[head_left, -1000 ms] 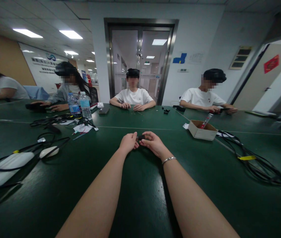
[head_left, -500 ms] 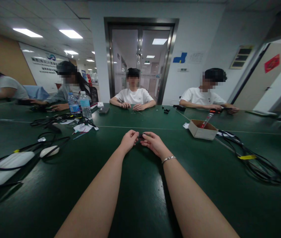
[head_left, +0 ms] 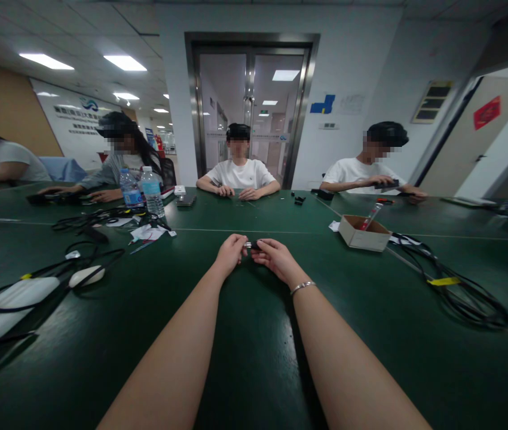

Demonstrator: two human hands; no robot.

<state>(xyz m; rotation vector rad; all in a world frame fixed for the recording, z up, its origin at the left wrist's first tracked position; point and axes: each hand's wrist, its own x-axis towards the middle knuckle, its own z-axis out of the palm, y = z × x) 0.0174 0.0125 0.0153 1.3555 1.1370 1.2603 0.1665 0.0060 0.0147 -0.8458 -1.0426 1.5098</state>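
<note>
Both my hands meet over the middle of the green table (head_left: 254, 334). Between them is a small black piece with a silver metal end (head_left: 254, 244), which looks like a USB stick. My right hand (head_left: 276, 258) pinches the black body between thumb and fingers. At the silver end, my left hand (head_left: 230, 255) is closed in a pinch; its fingertips hide whether it grips the metal itself or a small cap. A metal bracelet (head_left: 303, 286) circles my right wrist.
A small cardboard box (head_left: 364, 234) with a red-and-clear tube stands right of my hands, near coiled black cable (head_left: 464, 298). To the left are cables, white papers (head_left: 147, 232), two water bottles (head_left: 152, 192) and a white mouse-like object (head_left: 86, 276). Several people sit around the table.
A silver metal part now shows between my fingertips, where only a dark piece was visible before. The co-worker at right has raised a dark object; an orange-marked item lies on the table there.
</note>
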